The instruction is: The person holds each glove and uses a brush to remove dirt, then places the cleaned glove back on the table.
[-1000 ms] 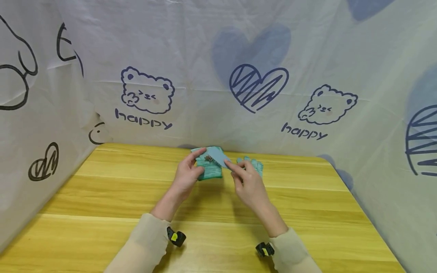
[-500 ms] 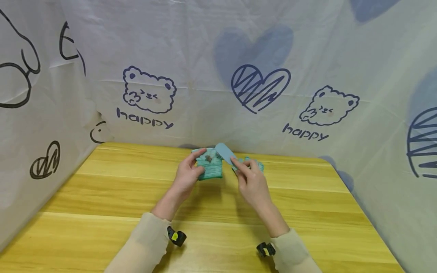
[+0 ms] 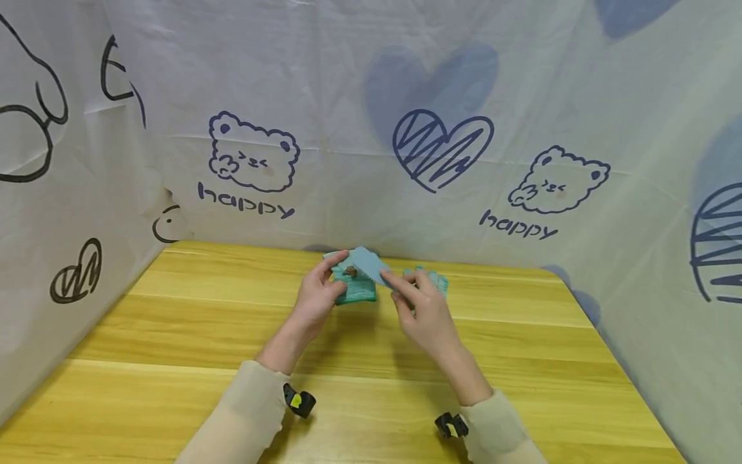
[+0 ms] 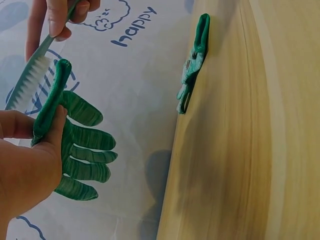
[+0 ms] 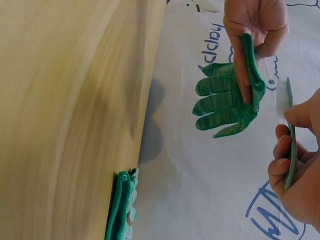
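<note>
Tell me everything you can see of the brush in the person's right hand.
The brush looks like pale blue-green plastic, with a smooth, flat back, a slim handle and white bristles. The right hand grips it by the handle. It is tilted above the table, bristles facing the green glove in the left hand. Whether the bristles touch the glove is hard to tell.

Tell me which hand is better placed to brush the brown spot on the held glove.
Probably the right hand: it holds the brush close to the glove, bristles facing it. The left hand grips the glove, so seems better suited to steadying.
</note>
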Demonstrator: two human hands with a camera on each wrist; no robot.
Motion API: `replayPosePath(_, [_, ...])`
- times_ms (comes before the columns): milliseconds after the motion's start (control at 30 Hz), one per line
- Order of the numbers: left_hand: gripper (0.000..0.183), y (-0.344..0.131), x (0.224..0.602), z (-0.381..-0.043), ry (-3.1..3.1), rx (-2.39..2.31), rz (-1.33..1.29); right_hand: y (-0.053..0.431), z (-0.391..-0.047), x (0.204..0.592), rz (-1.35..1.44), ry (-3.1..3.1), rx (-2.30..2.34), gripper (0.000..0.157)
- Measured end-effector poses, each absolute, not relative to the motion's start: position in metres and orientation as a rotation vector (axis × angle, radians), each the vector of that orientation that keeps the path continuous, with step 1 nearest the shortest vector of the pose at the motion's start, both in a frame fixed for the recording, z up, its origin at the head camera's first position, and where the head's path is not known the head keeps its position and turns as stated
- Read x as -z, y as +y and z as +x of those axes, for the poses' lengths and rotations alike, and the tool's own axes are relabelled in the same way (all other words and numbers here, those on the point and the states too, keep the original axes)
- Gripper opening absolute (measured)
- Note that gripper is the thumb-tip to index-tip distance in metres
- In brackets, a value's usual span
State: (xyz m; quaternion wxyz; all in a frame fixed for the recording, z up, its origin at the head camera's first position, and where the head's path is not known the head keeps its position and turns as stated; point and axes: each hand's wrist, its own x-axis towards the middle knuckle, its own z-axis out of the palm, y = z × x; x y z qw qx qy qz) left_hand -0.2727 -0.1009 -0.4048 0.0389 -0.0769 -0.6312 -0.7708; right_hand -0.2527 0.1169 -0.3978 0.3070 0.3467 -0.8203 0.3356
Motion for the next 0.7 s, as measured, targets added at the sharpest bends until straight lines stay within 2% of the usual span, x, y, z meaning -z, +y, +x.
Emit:
replayPosePath(267, [0.070,-0.1006,0.4026,-0.2725,-1.928,2.384,-0.279,0.1133,-0.2507,0.4008,0.999,-2.264,-0.830,0.043])
replayPosePath(700, [0.071,-0.0984,0.4026,-0.2713,-1.976,2.363,-0.281,0.1133,-0.2523,0.4040,0.891,-2.282,-0.737,0.043])
